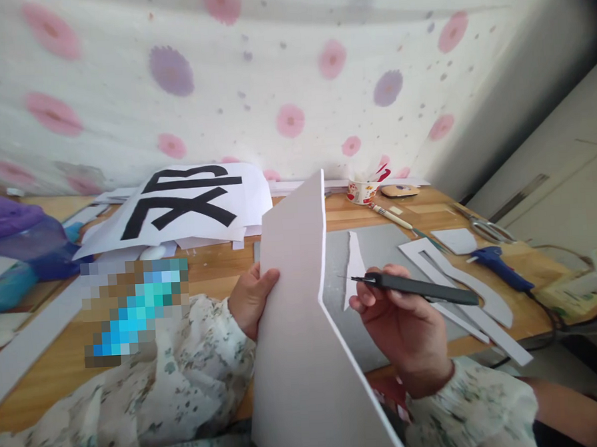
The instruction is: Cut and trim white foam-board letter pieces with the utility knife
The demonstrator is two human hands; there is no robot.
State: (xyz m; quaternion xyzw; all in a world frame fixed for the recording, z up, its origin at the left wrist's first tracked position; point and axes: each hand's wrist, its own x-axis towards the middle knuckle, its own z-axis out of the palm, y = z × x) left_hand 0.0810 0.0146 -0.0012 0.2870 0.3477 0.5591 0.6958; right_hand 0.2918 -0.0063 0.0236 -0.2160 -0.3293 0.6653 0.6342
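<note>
Over the desk's point(221, 271) near edge, left hand point(250, 299) grips upright white foam board point(295, 304), right hand point(401, 325) closed around craft knife point(422, 288); cut strips point(462, 288) already lie aside.

The white foam board point(304, 330) runs off the bottom edge, so its lower end is unseen. It hides the fingers of the left hand point(250, 299); only the thumb and part of the palm show. The board also covers part of the grey mat point(380, 246) on the tabletop point(46, 377). A pixelated block point(135, 309) blurs whatever lies there. The purple container point(13, 232) is cut off at the left edge. The contents of the small cup point(361, 190) are too small to identify.
</note>
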